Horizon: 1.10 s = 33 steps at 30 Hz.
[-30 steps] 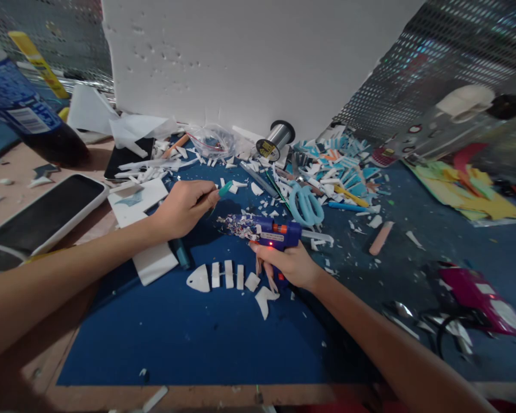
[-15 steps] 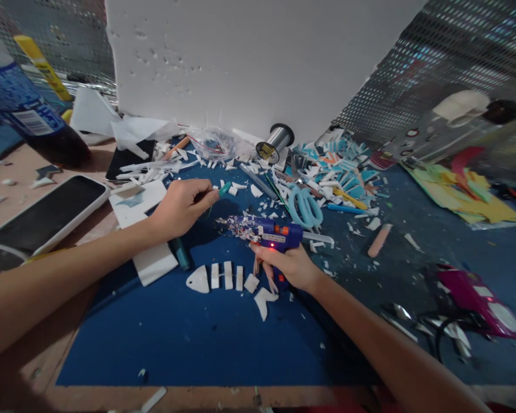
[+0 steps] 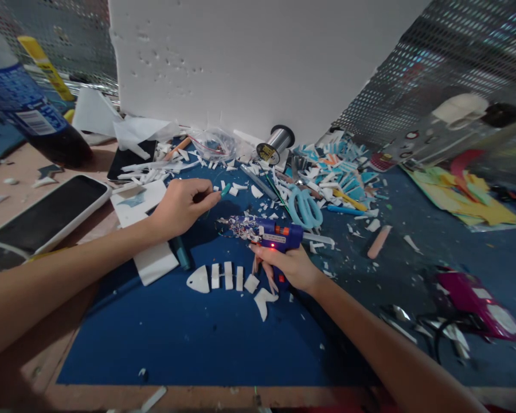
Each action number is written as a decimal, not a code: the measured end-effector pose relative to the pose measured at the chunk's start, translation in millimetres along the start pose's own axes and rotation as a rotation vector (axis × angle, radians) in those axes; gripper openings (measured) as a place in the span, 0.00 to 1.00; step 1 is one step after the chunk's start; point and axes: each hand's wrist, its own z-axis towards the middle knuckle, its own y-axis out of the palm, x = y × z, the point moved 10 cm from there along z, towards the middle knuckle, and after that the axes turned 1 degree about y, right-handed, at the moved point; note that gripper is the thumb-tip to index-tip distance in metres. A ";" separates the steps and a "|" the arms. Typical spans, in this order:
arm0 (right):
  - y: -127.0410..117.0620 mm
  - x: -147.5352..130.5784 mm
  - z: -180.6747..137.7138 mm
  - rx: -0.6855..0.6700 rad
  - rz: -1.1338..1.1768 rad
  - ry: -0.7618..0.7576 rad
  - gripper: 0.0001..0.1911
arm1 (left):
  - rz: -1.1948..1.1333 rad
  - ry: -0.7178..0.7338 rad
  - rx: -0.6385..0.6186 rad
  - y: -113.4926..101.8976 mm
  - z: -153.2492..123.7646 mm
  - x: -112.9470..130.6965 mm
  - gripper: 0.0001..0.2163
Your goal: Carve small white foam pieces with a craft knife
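Note:
My left hand is pinched closed on a small teal piece, whose tip sticks out past the thumb and forefinger. A blue glue gun lies in the grip of my right hand, its nozzle pointing left and crusted with glue and white bits. A red light glows on its side, and a glue stick juts from its back. Below the gun, white foam pieces form a fish skeleton: a head with a hole, several rib blocks, and a tail.
Light-blue scissors, a wire spool and a heap of foam scraps lie behind the gun. On the left are a phone and a dark drink bottle. A white foam board stands at the back.

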 end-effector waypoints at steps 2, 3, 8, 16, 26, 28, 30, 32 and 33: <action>-0.3 0.0 0.1 -0.002 0.004 -0.005 0.25 | -0.005 0.000 0.002 -0.2 0.0 -0.5 0.16; -0.3 0.2 0.2 -0.003 0.007 -0.005 0.25 | -0.010 -0.001 0.003 -0.3 -0.1 -0.7 0.16; -0.2 -1.8 0.1 0.000 0.017 -0.022 0.24 | -0.033 -0.013 0.005 -0.2 -0.9 -2.8 0.16; 0.4 -0.6 0.6 0.005 0.029 -0.001 0.26 | -0.044 -0.018 0.007 -0.6 -1.2 -3.7 0.16; 0.5 2.4 0.3 -0.006 0.039 0.007 0.26 | -0.079 -0.031 0.010 -1.2 -0.9 -3.6 0.16; 0.0 2.6 0.6 -0.002 0.040 -0.003 0.26 | -0.083 -0.036 0.005 -1.0 -1.1 -3.9 0.16; -0.6 3.5 0.8 0.003 0.049 -0.002 0.26 | -0.086 -0.041 0.003 -1.2 -1.4 -4.1 0.16; -0.5 4.5 0.7 0.003 0.054 0.009 0.26 | -0.086 -0.044 0.007 -1.8 -1.6 -3.8 0.16; -0.1 4.3 0.5 0.001 0.055 0.012 0.26 | -0.085 -0.043 0.011 -2.4 -1.6 -3.6 0.16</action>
